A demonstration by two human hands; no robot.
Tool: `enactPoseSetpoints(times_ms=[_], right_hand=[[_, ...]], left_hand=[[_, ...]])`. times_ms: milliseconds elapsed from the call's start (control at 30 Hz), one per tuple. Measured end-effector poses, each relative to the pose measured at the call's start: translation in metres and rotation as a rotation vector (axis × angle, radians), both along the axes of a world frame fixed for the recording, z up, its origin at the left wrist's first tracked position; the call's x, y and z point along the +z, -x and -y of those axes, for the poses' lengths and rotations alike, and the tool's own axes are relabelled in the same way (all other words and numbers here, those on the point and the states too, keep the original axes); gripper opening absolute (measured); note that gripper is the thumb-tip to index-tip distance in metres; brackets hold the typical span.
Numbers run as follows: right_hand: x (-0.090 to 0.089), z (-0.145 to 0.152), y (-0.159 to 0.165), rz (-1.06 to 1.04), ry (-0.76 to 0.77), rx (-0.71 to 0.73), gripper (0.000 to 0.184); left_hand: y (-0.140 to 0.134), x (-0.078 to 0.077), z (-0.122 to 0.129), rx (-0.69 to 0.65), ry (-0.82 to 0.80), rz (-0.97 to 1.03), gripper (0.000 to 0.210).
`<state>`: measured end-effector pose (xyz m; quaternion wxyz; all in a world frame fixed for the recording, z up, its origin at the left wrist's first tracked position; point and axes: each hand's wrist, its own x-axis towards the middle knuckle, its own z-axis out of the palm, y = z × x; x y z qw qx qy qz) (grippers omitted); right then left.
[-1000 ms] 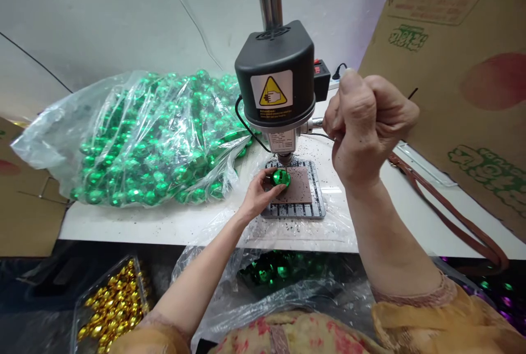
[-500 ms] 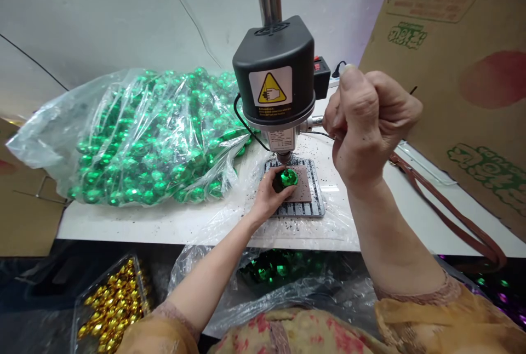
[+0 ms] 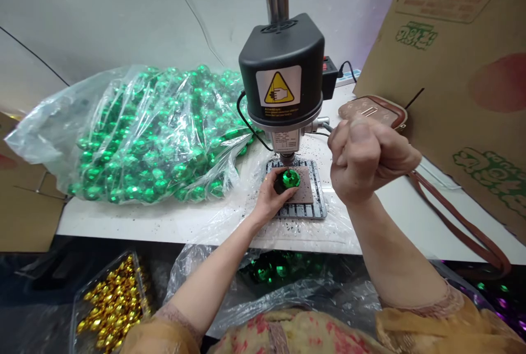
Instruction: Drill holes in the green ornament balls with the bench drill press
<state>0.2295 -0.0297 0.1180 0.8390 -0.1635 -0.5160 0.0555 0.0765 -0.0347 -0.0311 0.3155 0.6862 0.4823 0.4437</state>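
Note:
My left hand (image 3: 271, 195) pinches a shiny green faceted ball (image 3: 291, 178) between thumb and fingers. The ball rests on a brown square board (image 3: 304, 192) lying on the slotted metal base (image 3: 318, 212) of a small drill press (image 3: 283, 77). The drill's tip comes down onto the top of the ball; whether it has entered cannot be made out. My right hand (image 3: 365, 159) is closed in a fist around the end of the press's feed lever (image 3: 322, 124), whose grip is hidden by the fingers.
A clear bag of green balls (image 3: 156, 135) fills the table's left. At right are a brown purse (image 3: 370, 108), its strap (image 3: 460, 228) and a cardboard box (image 3: 456, 96). Gold balls (image 3: 115, 304) sit in a bin below. Dark shavings litter the table around the base.
My right fist has moved down with the lever, bringing the purse behind it into view. The drill's tip is lower, at the ball. My left hand keeps its hold; the view has shifted slightly.

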Motion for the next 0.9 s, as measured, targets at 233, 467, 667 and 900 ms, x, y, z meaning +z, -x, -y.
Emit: enactPoseSetpoints(times_ms=[233, 467, 667, 900], right_hand=[[-0.012, -0.007, -0.005, 0.07, -0.14, 0.006, 0.053], [-0.021, -0.008, -0.008, 0.108, -0.178, -0.008, 0.049], [-0.023, -0.008, -0.01, 0.154, -0.222, 0.004, 0.045], [-0.033, -0.008, -0.011, 0.168, -0.241, 0.012, 0.044]], left_hand=[[0.0, -0.004, -0.001, -0.006, -0.001, 0.03, 0.049], [0.0, -0.003, 0.0, -0.011, 0.005, 0.045, 0.05], [-0.001, -0.002, 0.0, -0.009, -0.005, 0.057, 0.048], [-0.001, -0.003, -0.001, 0.005, -0.022, 0.052, 0.049]])
